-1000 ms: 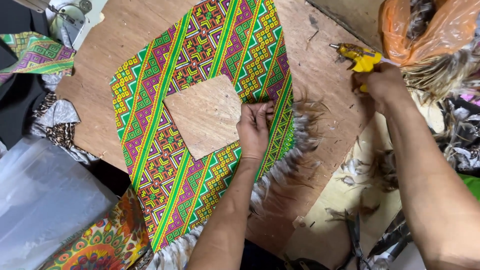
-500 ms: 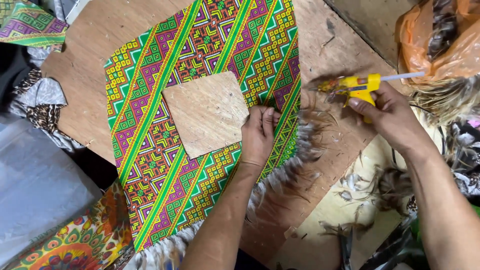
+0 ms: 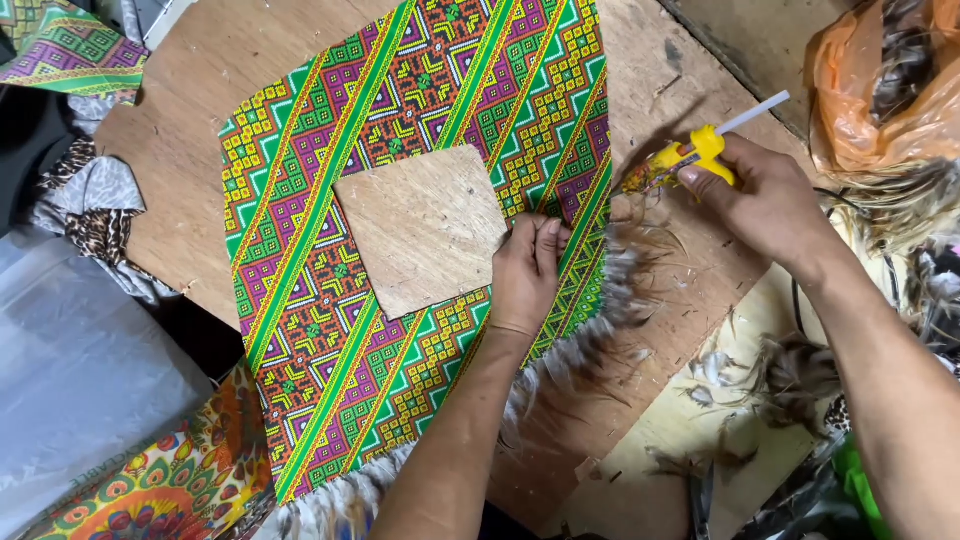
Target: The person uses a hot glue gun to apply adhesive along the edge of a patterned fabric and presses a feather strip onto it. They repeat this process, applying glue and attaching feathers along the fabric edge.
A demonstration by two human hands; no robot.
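Note:
A brightly patterned fabric piece (image 3: 340,300) with green, yellow and purple stripes lies on a round wooden board (image 3: 190,170). It has a square cut-out (image 3: 420,230) showing bare wood. Grey-white feathers (image 3: 590,340) fringe its right edge. My left hand (image 3: 525,270) rests on the fabric beside the cut-out, fingers curled and pressing down. My right hand (image 3: 765,205) grips a yellow glue gun (image 3: 690,155) with a white glue stick at its back. The nozzle points at the fabric's right edge, close to the feathers.
An orange plastic bag (image 3: 880,90) with feathers sits at the upper right. Loose feathers (image 3: 790,380) lie on the lower right. More patterned cloth (image 3: 160,480) lies at the lower left, clear plastic (image 3: 70,370) on the left, leopard-print fabric (image 3: 95,225) beside the board.
My right hand has brought the glue gun down and left from the upper right to the fabric's feathered edge. My left hand has stayed pressed beside the cut-out.

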